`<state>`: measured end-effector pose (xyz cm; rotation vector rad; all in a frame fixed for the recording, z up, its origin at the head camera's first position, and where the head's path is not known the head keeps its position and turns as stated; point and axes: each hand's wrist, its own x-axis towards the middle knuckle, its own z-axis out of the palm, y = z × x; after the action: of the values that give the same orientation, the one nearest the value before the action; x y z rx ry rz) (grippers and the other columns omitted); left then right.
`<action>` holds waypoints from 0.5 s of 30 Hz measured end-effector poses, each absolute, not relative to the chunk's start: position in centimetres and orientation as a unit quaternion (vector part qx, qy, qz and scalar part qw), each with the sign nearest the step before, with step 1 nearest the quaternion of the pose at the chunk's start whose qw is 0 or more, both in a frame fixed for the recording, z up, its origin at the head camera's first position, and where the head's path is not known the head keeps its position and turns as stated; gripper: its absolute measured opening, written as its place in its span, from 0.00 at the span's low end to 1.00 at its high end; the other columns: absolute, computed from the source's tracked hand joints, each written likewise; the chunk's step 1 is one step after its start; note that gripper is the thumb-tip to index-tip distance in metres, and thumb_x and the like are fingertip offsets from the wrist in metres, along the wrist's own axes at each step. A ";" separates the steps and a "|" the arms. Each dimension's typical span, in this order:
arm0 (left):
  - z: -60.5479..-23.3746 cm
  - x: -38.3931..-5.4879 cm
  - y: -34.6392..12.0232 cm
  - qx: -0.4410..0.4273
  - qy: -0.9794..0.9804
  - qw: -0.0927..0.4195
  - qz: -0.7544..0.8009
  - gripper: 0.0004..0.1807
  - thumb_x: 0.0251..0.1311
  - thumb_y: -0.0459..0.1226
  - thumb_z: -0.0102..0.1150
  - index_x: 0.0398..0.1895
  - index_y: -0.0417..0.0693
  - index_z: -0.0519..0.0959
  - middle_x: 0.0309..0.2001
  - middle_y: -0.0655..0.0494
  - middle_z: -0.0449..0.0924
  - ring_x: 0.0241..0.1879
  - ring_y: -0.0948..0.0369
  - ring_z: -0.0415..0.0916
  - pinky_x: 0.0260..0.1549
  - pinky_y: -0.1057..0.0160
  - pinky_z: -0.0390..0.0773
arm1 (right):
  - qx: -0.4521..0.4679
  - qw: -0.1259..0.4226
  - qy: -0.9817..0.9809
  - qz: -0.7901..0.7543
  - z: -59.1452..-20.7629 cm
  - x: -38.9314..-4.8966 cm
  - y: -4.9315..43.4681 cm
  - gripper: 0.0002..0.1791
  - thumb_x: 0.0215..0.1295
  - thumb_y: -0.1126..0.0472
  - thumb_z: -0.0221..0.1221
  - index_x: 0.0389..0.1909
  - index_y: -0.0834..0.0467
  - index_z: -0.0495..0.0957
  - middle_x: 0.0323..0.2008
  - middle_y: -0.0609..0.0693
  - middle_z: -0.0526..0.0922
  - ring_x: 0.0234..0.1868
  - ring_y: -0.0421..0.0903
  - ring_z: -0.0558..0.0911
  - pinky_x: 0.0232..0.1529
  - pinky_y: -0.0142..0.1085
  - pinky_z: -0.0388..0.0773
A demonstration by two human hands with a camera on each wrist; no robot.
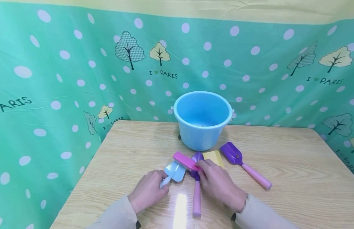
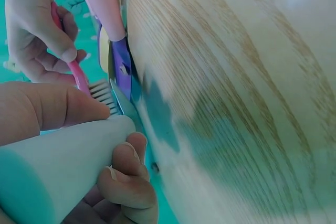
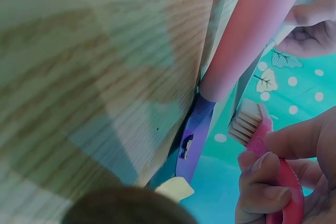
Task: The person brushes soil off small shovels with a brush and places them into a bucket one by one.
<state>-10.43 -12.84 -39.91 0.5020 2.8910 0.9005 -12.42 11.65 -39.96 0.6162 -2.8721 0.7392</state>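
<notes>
My left hand [image 1: 148, 190] grips the pale handle [image 2: 73, 156] of a small light blue dustpan [image 1: 179, 173], its pan pointing toward the bucket. In my right hand [image 1: 219, 183] is a pink brush [image 1: 183, 160], pinched by the handle; its head reaches left with the pale bristles [image 3: 245, 124] at the dustpan's pan. Between the hands lies a purple shovel [image 1: 197, 178] with a pink handle, partly hidden under the brush. A yellow piece [image 1: 213, 157] lies just beyond my right hand, which covers part of it.
A light blue bucket [image 1: 201, 136] stands upright at the table's back edge. Right of it lies a second purple shovel [image 1: 232, 154], its pink handle toward the front right. Green dotted cloth [image 1: 251, 76] hangs behind the wooden table [image 1: 294, 165].
</notes>
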 end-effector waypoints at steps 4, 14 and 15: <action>-40.0 -10.3 -12.9 0.165 0.941 0.036 0.293 0.11 0.46 0.31 0.58 0.36 0.38 0.80 0.25 0.60 0.73 0.18 0.68 0.65 0.13 0.69 0.68 | 0.198 0.062 -0.948 0.243 -40.0 -12.7 11.8 0.16 0.60 0.64 0.61 0.49 0.49 0.79 0.33 0.40 0.75 0.28 0.34 0.72 0.26 0.27 0.72; -39.9 -10.3 -13.0 0.162 0.943 0.039 0.287 0.11 0.46 0.31 0.58 0.35 0.38 0.80 0.26 0.59 0.73 0.19 0.67 0.66 0.14 0.69 0.68 | 0.190 0.058 -0.949 0.246 -40.0 -13.3 11.9 0.15 0.61 0.65 0.61 0.49 0.51 0.79 0.31 0.41 0.75 0.26 0.34 0.70 0.24 0.26 0.70; -39.9 -10.3 -13.0 0.163 0.943 0.039 0.287 0.11 0.45 0.31 0.58 0.35 0.38 0.80 0.26 0.59 0.73 0.18 0.67 0.66 0.14 0.69 0.68 | 0.188 0.056 -0.949 0.246 -40.0 -13.3 11.9 0.15 0.61 0.65 0.60 0.49 0.51 0.79 0.31 0.41 0.75 0.26 0.34 0.70 0.24 0.26 0.70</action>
<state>-10.27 -13.04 -39.92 0.4984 2.8926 0.8805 -13.35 11.90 -40.04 0.5710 -2.8797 0.7471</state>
